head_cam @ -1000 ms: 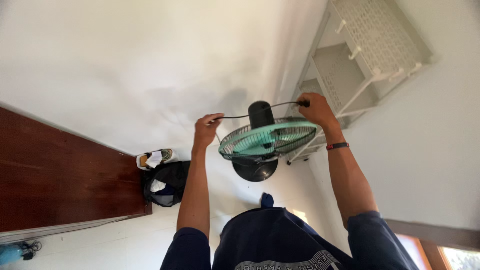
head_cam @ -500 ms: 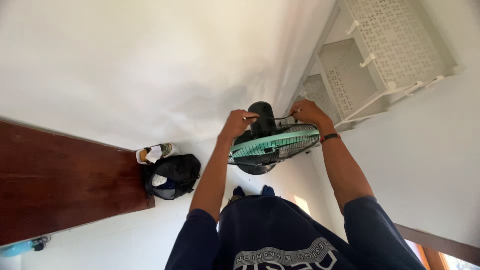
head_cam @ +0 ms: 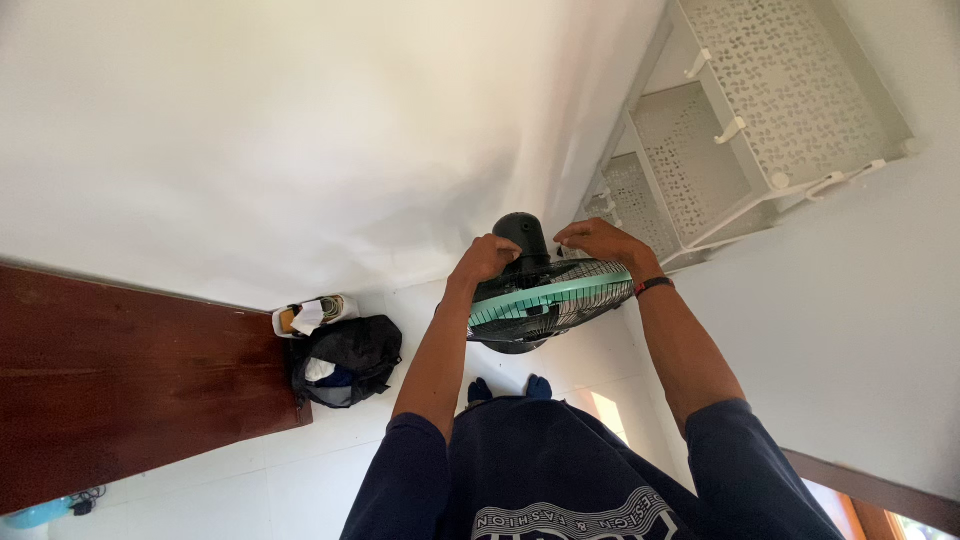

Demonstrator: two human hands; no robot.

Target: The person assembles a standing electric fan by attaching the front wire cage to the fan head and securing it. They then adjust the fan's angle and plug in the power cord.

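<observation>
**As 2 hands work at a fan's back, the room lies spread around it**

Where the view looks down past the person's dark blue shirt, the biggest things are a pale wall and a white tiled floor. A dark brown wooden panel fills the lower left. A white perforated shelf rack with 3 visible compartments stands at the upper right, just beside the fan. A black backpack sits on the floor against the wall, with a small white container of papers touching it.

The fan, with a teal rim and a black grille, is held up in front of the chest, above the feet. It is tilted with its black motor housing away from the person.

The left hand is curled shut on the fan at the side of the housing. The right hand, with a dark wristband behind it, lies bent over the rear grille. Its fingertips are hidden, so I cannot tell whether it grips.

As I read it, the step in hand is work at the rear of the fan, around the housing. Any further move there calls for 1 hand steadying the grille while the other works, and for keeping clear of the rack.
</observation>
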